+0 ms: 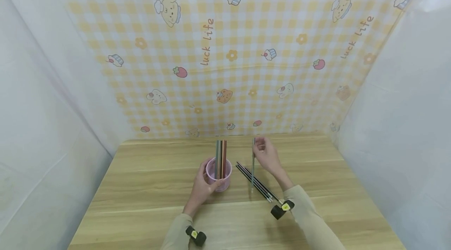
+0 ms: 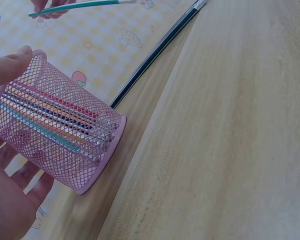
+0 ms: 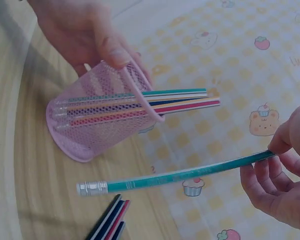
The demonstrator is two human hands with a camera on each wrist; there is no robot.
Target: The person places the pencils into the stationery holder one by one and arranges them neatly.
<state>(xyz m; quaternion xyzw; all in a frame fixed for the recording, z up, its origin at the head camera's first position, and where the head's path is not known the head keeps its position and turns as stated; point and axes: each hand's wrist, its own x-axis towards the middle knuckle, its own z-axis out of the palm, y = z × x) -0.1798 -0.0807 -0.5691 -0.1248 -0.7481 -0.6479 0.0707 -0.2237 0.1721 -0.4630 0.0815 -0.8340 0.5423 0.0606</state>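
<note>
A pink mesh pencil cup [image 1: 222, 186] stands on the table, with several coloured pencils [image 1: 220, 156] upright inside it. My left hand [image 1: 203, 187] curls round the cup, its thumb near the rim. To the right of the cup, my right hand [image 1: 266, 156] pinches a green pencil [image 3: 185, 175] by one end. That pencil hangs roughly upright in the head view, its silver ferrule and eraser end [image 3: 92, 188] lowest. Beneath it on the table lie several dark pencils [image 1: 258, 185], set at a slant.
The wooden table [image 1: 148, 187] meets a yellow checked cloth [image 1: 225, 78] at its back edge. White sheets [image 1: 391, 132] hang on both sides. Each wrist carries a small black camera [image 1: 279, 211].
</note>
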